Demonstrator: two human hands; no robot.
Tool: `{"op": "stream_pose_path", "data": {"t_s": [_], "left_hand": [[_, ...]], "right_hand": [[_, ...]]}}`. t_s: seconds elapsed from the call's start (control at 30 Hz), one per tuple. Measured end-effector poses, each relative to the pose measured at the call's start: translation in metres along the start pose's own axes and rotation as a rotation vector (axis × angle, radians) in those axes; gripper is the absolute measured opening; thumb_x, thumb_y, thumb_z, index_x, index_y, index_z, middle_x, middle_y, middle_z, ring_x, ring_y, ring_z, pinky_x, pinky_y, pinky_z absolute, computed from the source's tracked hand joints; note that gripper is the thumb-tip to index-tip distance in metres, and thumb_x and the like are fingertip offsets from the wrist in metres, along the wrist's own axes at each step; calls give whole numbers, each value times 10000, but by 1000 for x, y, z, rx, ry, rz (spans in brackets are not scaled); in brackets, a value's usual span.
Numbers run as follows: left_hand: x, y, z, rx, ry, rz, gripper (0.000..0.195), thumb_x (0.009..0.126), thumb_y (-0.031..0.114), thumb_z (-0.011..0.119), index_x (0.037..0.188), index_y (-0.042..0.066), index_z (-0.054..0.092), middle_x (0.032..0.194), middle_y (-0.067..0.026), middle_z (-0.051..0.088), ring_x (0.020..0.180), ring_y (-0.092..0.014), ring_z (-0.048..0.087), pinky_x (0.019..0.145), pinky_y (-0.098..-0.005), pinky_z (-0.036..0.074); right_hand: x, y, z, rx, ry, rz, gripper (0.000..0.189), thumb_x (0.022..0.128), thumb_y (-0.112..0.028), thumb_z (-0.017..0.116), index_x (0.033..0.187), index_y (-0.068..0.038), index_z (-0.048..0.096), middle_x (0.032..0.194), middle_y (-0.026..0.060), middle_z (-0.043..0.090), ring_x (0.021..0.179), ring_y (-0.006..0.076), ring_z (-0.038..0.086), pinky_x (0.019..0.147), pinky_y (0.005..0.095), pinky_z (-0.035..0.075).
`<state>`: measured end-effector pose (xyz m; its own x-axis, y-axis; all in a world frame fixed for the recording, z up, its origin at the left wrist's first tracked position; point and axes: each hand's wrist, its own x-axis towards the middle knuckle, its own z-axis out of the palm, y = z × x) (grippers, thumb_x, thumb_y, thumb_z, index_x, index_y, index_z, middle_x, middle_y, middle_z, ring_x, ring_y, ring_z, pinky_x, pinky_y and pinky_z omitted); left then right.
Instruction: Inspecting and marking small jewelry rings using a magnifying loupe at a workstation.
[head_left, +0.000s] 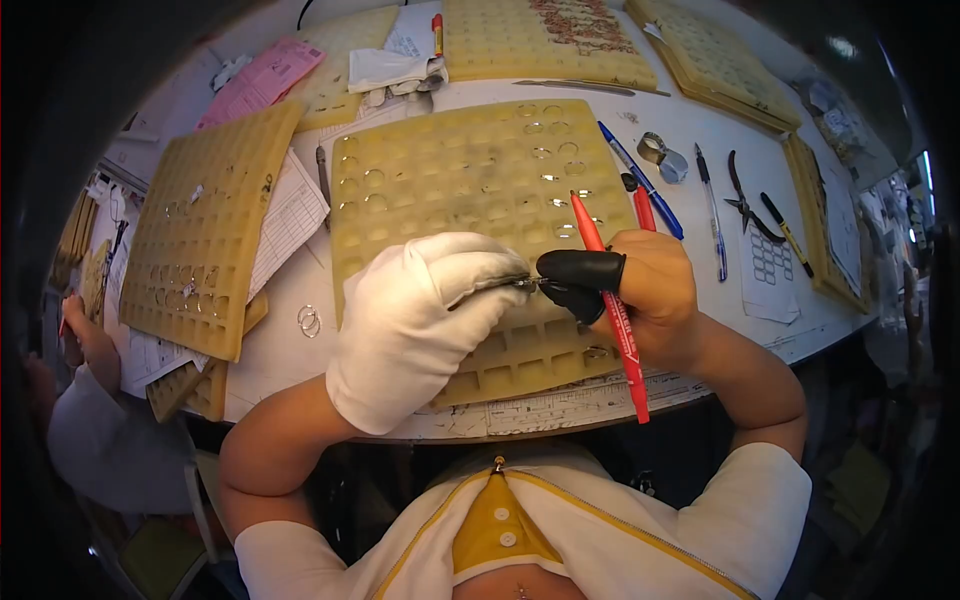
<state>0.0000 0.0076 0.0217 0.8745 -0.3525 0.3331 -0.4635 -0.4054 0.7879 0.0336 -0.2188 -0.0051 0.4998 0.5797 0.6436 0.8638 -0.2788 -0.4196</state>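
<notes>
My left hand (427, 322) wears a white fabric glove and pinches a small shiny metal piece (531, 283) at its fingertips. Black finger cots cover the thumb and a finger of my right hand (637, 289), which meet the other side of that piece. Fingers hide most of it, so its full shape cannot be told. A red marker (594, 231) is also held in my right hand, slanting across the palm with its cap off. Both hands are over a yellow foam tray (442, 195) of square pockets. Several rings (568, 148) sit in pockets on its left and right sides.
Two loose rings (308, 320) lie left of the tray, by a tilted second foam tray (202, 240). To the right are a blue pen (645, 184), a folding loupe (664, 157) and pliers (744, 202). A ruler (585, 409) lines the front edge. A co-worker's arm (97, 345) shows far left.
</notes>
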Motion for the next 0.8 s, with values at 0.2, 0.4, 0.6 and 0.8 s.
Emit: {"op": "stream_pose_path", "data": {"t_s": [0.2,0.4,0.6,0.8], "left_hand": [[0,0,-2,79,-9,72,156,787,-13,707,942,6,704,928,-117,692,831,-257,672,753,-332,531],[0,1,-3,243,-27,98,186,758,-21,703,943,-6,694,954,-137,687,837,-278,674,739,-347,534],[1,4,3,210,-20,-3,224,775,29,723,996,8,698,999,-140,687,872,-292,671,782,-351,528],[-1,-3,2,98,-3,11,136,798,111,698,923,61,718,919,-97,689,840,-301,659,745,-374,523]], "right_hand": [[-5,7,4,-7,13,-7,265,532,-12,728,782,-30,643,587,101,534,506,300,529,491,374,408],[0,-1,-1,-95,18,-40,432,531,-55,775,958,-37,719,586,65,544,482,251,521,472,352,396],[-1,-1,-1,-15,7,-40,404,535,-48,752,936,-56,705,587,65,538,493,270,523,476,370,394],[-1,-1,4,-14,55,-29,372,582,-34,764,948,-44,697,590,68,548,501,269,532,487,367,398]]}}
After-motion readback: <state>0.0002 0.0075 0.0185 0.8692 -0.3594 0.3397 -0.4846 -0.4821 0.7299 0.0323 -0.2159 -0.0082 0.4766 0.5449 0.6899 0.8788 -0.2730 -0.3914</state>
